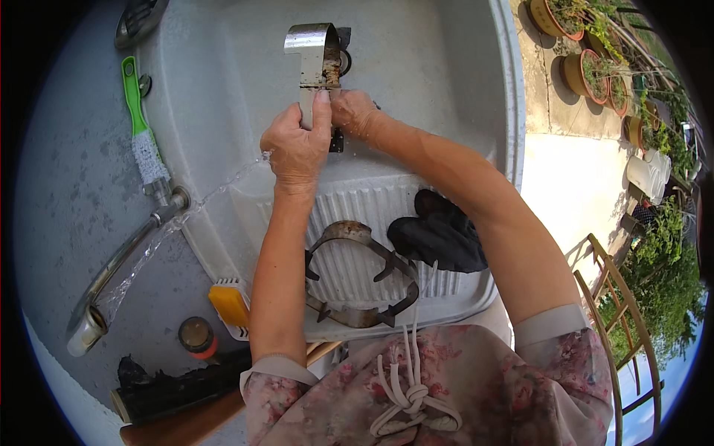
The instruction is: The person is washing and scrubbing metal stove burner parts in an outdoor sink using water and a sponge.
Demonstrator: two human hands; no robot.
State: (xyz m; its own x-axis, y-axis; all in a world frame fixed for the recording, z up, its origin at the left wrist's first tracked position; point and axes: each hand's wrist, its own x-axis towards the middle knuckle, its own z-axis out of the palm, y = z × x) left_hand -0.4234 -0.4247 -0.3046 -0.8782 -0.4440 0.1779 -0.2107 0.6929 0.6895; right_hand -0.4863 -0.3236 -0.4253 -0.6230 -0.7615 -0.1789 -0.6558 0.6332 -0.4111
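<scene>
My left hand (298,145) grips a bent stainless-steel band (315,64), its thumb lying along the flat lower strip. The band curves over at the top and bears brown and dark stains on its inner side. Against that inner side is my right hand (352,110), fingers curled and partly hidden by the metal. Drops of water are around it. A dark piece (337,140) shows below the hands, partly covered. Water from a running tap (89,329) arcs across to my left wrist. All this is over the basin of a pale sink (413,72).
On the ribbed washboard lie a stained stove pan-support ring (348,231) and a dark cloth item (438,234). Left are a green-handled brush (134,100), a yellow-and-white scrubbing brush (228,306), and a dark-topped jar (196,334). Potted plants (583,75) and a wooden frame (625,290) stand to the right.
</scene>
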